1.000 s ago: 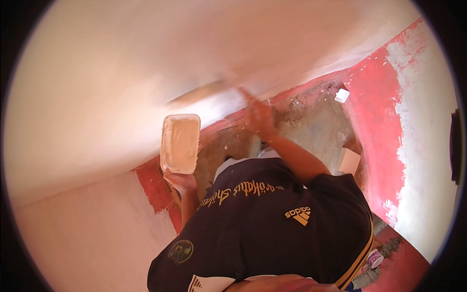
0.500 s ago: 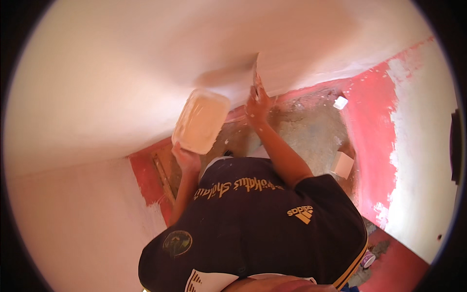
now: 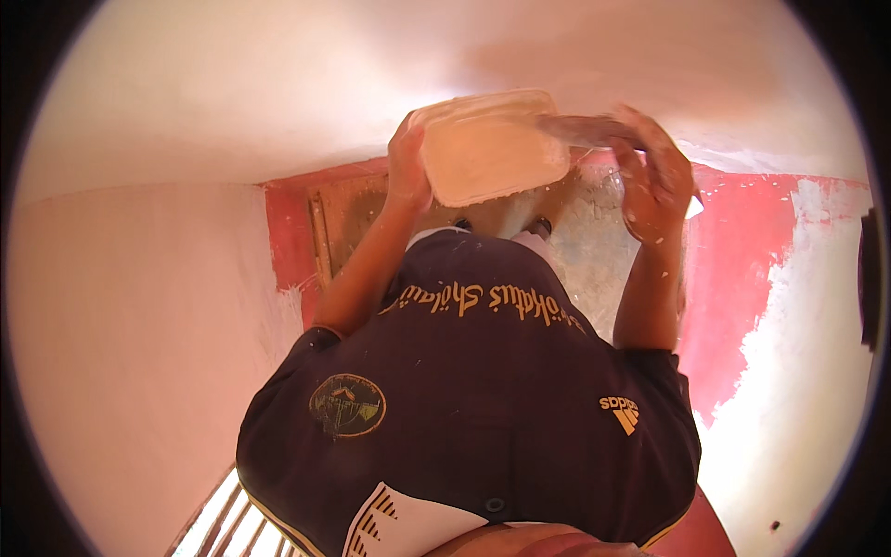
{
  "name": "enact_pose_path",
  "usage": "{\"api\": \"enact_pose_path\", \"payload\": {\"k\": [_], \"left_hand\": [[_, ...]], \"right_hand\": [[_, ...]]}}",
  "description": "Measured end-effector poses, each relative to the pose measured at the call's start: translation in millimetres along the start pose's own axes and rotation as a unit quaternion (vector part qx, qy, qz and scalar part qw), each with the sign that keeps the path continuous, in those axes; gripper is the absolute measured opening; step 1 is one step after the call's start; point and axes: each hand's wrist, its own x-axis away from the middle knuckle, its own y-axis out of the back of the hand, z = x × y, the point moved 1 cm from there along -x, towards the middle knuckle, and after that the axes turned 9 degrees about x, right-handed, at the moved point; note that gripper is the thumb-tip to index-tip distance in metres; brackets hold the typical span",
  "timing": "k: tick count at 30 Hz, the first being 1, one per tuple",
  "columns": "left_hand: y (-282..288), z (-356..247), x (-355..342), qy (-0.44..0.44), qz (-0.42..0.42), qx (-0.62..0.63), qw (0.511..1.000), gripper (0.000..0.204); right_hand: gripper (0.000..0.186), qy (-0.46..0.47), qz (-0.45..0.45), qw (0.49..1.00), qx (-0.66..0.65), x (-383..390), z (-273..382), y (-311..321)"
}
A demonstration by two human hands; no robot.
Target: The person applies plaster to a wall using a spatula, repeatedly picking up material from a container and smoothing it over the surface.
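Note:
My left hand (image 3: 408, 169) grips the left edge of a pale rectangular plastic tub or tray (image 3: 506, 195) with rounded corners. Its face is coated with a smooth, cream-coloured paste that looks like wall putty. Closed around the handle end of a putty knife (image 3: 594, 131) is my right hand (image 3: 657, 181), dotted with pale specks. The blade, smeared by motion, lies over the tray's upper right edge; whether it touches the paste I cannot tell. Just beyond both hands rises the wall (image 3: 631, 56), with a darker, damp-looking patch.
Red paint (image 3: 742, 278) covers the lower part of the wall at right, with a ragged white border. A thin wooden strip (image 3: 320, 237) leans at the left corner. Below the tray is a stained floor (image 3: 594, 246). White bars (image 3: 232, 520) show at lower left.
The putty knife has left the wall, swinging right and turning so its blade points left over the tray. My left hand has carried the tray up and rightward. The view has shifted.

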Motion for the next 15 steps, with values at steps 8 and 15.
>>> {"api": "enact_pose_path", "payload": {"k": [8,15], "left_hand": [[2,-5,-15,0.033,0.053,0.036,0.997,0.041],[-9,-16,-10,0.084,0.019,0.172,0.981,0.042]], "right_hand": [[0.048,0.110,0.211,0.963,0.129,-36,15,-36],[0.046,0.170,0.224,0.948,0.152,-40,12,-46]]}}
